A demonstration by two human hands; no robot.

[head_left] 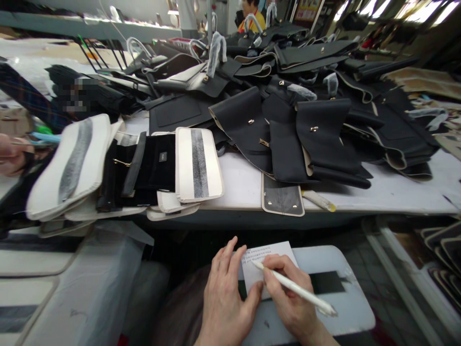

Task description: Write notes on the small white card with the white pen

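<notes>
Where a small grey board lies nearest the viewer, a white slip of paper rests on it, bearing small writing too fine to read. Right hand grips a white pen, tip touching the slip, long axis running down and right from it. Left hand lies flat, fingers released, pinning the slip's left edge. Beyond the slip, black and cream bag panels crowd the bench. Another person's hand is cut off at far left of the slip.

The writing on the paper slip is too small to read (hands cover its lower part).
</notes>
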